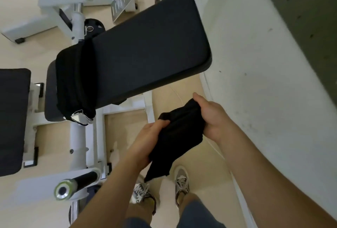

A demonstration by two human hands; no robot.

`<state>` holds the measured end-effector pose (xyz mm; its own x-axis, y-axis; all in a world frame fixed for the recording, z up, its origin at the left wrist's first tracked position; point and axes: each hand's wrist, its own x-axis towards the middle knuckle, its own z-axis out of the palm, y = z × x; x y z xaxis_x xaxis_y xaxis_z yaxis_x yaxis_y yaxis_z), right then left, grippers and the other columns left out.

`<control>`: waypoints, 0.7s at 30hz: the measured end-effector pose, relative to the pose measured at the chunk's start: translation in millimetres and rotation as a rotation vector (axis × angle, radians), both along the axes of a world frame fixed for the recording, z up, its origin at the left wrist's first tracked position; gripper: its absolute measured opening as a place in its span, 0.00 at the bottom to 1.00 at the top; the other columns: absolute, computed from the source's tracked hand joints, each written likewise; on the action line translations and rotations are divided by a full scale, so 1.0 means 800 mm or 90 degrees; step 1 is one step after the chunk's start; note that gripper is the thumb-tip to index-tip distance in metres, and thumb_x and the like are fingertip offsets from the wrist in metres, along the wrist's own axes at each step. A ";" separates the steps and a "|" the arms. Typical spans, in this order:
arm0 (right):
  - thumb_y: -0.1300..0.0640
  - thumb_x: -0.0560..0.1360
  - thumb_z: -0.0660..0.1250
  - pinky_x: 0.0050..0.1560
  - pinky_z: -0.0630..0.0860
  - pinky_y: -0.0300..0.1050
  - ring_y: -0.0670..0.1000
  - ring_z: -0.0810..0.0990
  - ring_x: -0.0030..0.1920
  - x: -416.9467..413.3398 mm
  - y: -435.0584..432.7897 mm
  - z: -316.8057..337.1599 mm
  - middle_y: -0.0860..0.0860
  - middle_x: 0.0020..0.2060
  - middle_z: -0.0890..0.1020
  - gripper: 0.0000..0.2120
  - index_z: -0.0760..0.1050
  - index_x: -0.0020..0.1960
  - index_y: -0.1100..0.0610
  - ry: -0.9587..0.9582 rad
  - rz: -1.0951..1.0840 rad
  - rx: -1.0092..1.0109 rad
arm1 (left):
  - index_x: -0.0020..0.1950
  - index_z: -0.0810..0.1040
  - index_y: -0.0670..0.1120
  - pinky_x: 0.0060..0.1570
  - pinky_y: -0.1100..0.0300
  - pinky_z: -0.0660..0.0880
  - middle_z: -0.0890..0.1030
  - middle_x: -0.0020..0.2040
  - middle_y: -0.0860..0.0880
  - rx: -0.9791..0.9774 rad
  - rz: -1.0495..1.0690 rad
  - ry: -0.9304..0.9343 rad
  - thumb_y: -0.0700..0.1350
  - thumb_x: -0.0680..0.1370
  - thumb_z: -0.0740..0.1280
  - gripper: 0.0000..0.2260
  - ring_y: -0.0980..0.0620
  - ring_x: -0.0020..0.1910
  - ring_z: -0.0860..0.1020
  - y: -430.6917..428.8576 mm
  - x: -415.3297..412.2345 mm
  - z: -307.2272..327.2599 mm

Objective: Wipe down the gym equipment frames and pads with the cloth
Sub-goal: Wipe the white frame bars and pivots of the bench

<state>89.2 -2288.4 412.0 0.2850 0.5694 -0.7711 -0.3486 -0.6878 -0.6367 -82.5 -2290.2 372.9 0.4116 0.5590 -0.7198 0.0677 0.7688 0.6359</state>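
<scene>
A black cloth (177, 133) hangs between my two hands at chest height, below the big black back pad (151, 49). My left hand (148, 136) grips the cloth's left side with curled fingers. My right hand (212, 116) grips its upper right corner. The pad tilts up from a white machine frame (80, 147). A black strap with a metal buckle (80, 117) drapes over the seat pad (51, 89) at the back pad's lower end. The cloth touches no pad or frame.
A white wall (255, 63) runs close on the right. A black-gripped handle with a chrome end (73, 185) juts out at lower left. Another black pad (12, 118) sits at the left edge. More white frames (60, 5) stand beyond. My shoes (180, 180) rest on beige floor.
</scene>
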 end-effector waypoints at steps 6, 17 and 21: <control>0.35 0.76 0.60 0.59 0.76 0.52 0.53 0.81 0.51 0.010 0.016 0.096 0.53 0.50 0.82 0.27 0.78 0.56 0.58 -0.175 0.238 -0.012 | 0.62 0.77 0.40 0.60 0.51 0.73 0.80 0.57 0.41 0.059 -0.111 -0.168 0.47 0.76 0.65 0.18 0.44 0.58 0.78 0.021 -0.011 0.076; 0.37 0.68 0.69 0.40 0.80 0.45 0.54 0.83 0.38 0.161 0.131 0.153 0.56 0.36 0.83 0.26 0.81 0.42 0.61 -0.046 0.606 0.059 | 0.63 0.77 0.38 0.64 0.45 0.72 0.79 0.60 0.37 -0.012 0.115 -0.232 0.50 0.78 0.64 0.19 0.39 0.61 0.78 0.107 0.110 0.162; 0.54 0.64 0.76 0.47 0.79 0.43 0.54 0.82 0.45 0.242 0.176 0.119 0.57 0.43 0.83 0.22 0.78 0.53 0.66 0.176 0.563 0.096 | 0.65 0.77 0.43 0.62 0.42 0.72 0.79 0.61 0.38 -0.041 0.191 -0.202 0.58 0.77 0.65 0.24 0.38 0.61 0.77 0.156 0.157 0.163</control>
<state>282.4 -2147.4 506.9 -0.4815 0.5904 -0.6477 0.1099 -0.6925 -0.7130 42.9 -2165.2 503.4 0.4439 0.6460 -0.6210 -0.3550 0.7631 0.5400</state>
